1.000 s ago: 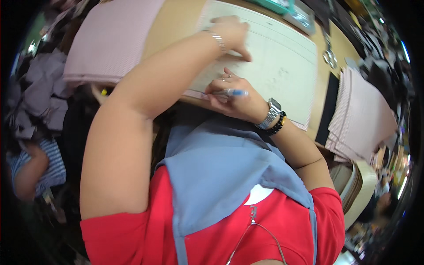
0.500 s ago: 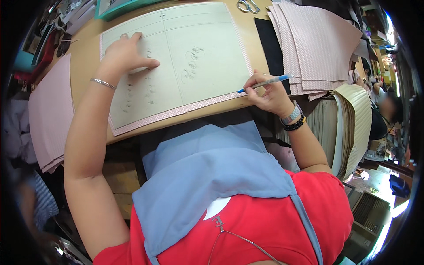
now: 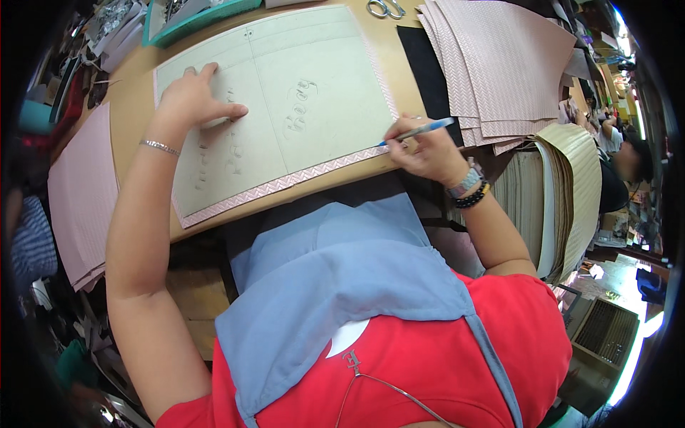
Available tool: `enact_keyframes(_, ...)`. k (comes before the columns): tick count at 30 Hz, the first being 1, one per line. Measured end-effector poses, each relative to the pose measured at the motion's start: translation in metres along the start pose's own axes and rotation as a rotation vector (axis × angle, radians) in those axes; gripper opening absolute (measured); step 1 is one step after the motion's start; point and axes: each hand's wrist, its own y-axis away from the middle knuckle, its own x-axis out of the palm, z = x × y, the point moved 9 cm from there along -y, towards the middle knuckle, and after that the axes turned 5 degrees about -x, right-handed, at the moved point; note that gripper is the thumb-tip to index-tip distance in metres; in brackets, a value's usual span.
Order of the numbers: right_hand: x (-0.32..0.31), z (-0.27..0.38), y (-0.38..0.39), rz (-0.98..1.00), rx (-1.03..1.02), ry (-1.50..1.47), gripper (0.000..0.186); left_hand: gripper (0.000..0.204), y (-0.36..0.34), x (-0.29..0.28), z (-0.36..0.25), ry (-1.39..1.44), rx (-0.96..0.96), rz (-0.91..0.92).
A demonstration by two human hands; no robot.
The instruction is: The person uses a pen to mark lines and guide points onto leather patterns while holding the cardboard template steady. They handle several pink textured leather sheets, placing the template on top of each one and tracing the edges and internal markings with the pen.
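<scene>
A pale cardboard template [image 3: 321, 64] with pencil lines and handwriting lies flat over a pink woven-pattern sheet [image 3: 285, 182], whose edge shows as a border around it. My left hand [image 3: 196, 100] presses on the template's left part, thumb and fingers spread. At the template's near right corner, my right hand [image 3: 428, 151] grips a blue pen [image 3: 426, 131]. The pen slants, its blue tip touching or just above the pink border beside the template's edge; I cannot tell which.
Pink patterned sheets [image 3: 503, 60] are stacked at the right, over a black piece [image 3: 422, 68]. Scissors [image 3: 385, 8] lie at the far edge, with a teal tray [image 3: 203, 21] at far left. More pink sheets [image 3: 82, 189] hang over the left side. Rolled sheets [image 3: 571, 192] stand right.
The view has shifted slightly, so the table things sit a little further left. My left hand stays spread on the template, and my right hand still holds the pen near the same corner.
</scene>
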Motion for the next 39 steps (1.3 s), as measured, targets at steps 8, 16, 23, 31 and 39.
enact_keyframes(8, -0.021, -0.02, -0.003, -0.012, 0.096, 0.061, 0.012, 0.116, 0.007, -0.007, 0.007, -0.003, -0.048, -0.036)
enact_keyframes(16, -0.002, -0.011, -0.013, -0.179, 0.034, 0.414, 0.031, 0.095, 0.074, 0.042, 0.088, 0.292, -0.323, -0.415)
enact_keyframes(23, 0.024, -0.014, -0.036, -0.181, 0.023, 0.335, 0.027, 0.076, 0.07, 0.067, 0.142, 0.837, -0.233, -0.45)
enact_keyframes(31, -0.018, -0.044, -0.042, -0.472, 0.126, 0.251, 0.018, 0.059, 0.091, 0.07, 0.157, 2.136, 0.074, -0.293)
enact_keyframes(39, 0.001, -0.046, -0.065, -0.441, 0.171, 0.168, 0.02, 0.05, 0.09, 0.09, 0.188, 2.712, 0.307, -0.038)
